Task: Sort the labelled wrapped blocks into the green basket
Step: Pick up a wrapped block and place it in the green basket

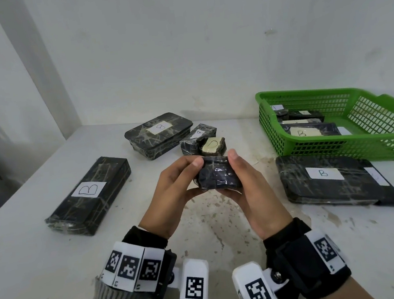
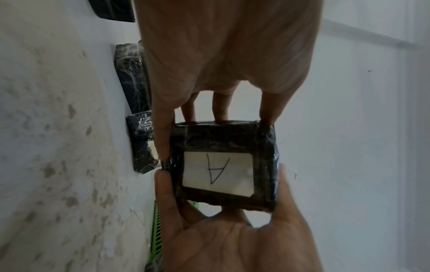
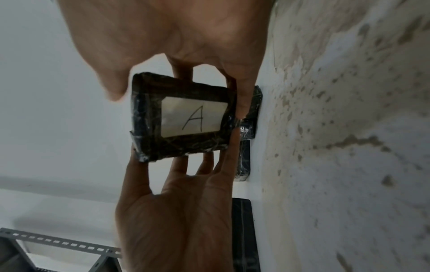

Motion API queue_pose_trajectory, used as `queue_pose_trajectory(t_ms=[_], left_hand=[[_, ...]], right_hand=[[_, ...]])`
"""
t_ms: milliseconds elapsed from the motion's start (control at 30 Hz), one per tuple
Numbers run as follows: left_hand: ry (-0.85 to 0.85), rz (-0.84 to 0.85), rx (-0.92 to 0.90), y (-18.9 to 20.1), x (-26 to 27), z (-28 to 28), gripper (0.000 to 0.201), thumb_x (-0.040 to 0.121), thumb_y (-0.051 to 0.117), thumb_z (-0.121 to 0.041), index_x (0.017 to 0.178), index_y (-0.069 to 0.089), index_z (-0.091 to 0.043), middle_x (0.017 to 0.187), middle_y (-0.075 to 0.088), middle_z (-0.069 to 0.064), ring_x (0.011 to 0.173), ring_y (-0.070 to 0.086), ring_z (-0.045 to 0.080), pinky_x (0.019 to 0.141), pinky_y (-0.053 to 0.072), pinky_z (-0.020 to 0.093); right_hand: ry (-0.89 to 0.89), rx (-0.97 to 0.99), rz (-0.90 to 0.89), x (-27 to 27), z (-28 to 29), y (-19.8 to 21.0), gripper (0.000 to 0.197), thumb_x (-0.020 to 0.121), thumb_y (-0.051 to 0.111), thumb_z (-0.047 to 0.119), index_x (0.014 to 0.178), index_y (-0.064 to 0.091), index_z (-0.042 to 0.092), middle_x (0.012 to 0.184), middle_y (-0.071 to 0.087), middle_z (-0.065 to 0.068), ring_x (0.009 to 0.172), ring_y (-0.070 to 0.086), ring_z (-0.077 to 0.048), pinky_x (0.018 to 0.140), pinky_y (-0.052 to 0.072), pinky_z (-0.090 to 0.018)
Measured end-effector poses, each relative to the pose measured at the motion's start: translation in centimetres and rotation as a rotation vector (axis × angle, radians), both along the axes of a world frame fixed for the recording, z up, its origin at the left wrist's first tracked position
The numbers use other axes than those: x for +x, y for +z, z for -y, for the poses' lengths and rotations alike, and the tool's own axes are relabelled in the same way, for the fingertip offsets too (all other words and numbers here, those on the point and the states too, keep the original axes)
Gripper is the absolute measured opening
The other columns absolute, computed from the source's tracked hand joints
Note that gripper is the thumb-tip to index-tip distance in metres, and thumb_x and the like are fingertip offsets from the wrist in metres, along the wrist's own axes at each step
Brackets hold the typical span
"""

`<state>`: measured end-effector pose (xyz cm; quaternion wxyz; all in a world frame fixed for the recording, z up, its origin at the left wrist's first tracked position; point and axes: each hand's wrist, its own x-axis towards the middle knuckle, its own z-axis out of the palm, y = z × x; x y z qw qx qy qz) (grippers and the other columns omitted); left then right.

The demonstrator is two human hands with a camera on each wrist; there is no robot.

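Note:
Both hands hold one small black wrapped block [image 1: 218, 175] above the middle of the table. My left hand [image 1: 184, 177] grips its left side, thumb on top. My right hand [image 1: 240, 176] grips its right side the same way. The head view shows no label on the block. In the wrist views its far face carries a white label marked A [image 2: 217, 170] [image 3: 194, 118]. The green basket [image 1: 386, 137] stands at the back right and holds several wrapped blocks, one labelled B [image 1: 311, 131].
A long block marked B [image 1: 90, 196] lies at the left. A flat block marked B [image 1: 329, 178] lies in front of the basket. Behind my hands sit a labelled box [image 1: 160, 134] and two small blocks [image 1: 198, 138] [image 1: 212, 146]. A metal rack [image 3: 58, 244] stands at far left.

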<state>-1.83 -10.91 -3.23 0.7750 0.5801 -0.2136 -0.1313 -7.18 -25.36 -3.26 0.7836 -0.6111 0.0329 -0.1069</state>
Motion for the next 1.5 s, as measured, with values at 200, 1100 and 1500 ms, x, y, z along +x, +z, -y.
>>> queue_pose_trajectory(t_ms=[200, 1100, 1500], left_hand=[[-0.056, 0.004, -0.020, -0.6, 0.0, 0.2, 0.056, 0.070, 0.071, -0.034, 0.113, 0.061, -0.001, 0.103, 0.069, 0.006, 0.096, 0.067, 0.019, 0.083, 0.056, 0.030], [-0.014, -0.019, -0.023, -0.2, 0.1, -0.2, 0.058, 0.073, 0.070, -0.035, 0.119, 0.062, 0.000, 0.119, 0.063, 0.025, 0.105, 0.062, 0.033, 0.098, 0.051, 0.049], [0.024, -0.034, -0.004, 0.3, 0.1, -0.4, 0.061, 0.077, 0.065, -0.045, 0.118, 0.063, 0.001, 0.120, 0.061, 0.027, 0.111, 0.060, 0.038, 0.095, 0.053, 0.049]], right_hand=[[-0.052, 0.075, 0.020, 0.2, 0.2, 0.1, 0.054, 0.084, 0.062, 0.053, 0.110, 0.069, 0.007, 0.111, 0.069, -0.019, 0.100, 0.067, -0.023, 0.086, 0.054, -0.033], [0.015, -0.062, 0.084, 0.1, 0.2, -0.1, 0.043, 0.081, 0.064, 0.041, 0.118, 0.064, 0.018, 0.112, 0.072, 0.000, 0.106, 0.067, -0.011, 0.087, 0.051, -0.026], [0.067, -0.106, 0.065, -0.1, -0.1, -0.1, 0.043, 0.086, 0.068, 0.040, 0.124, 0.059, 0.022, 0.118, 0.070, 0.002, 0.112, 0.064, -0.007, 0.090, 0.050, -0.022]])
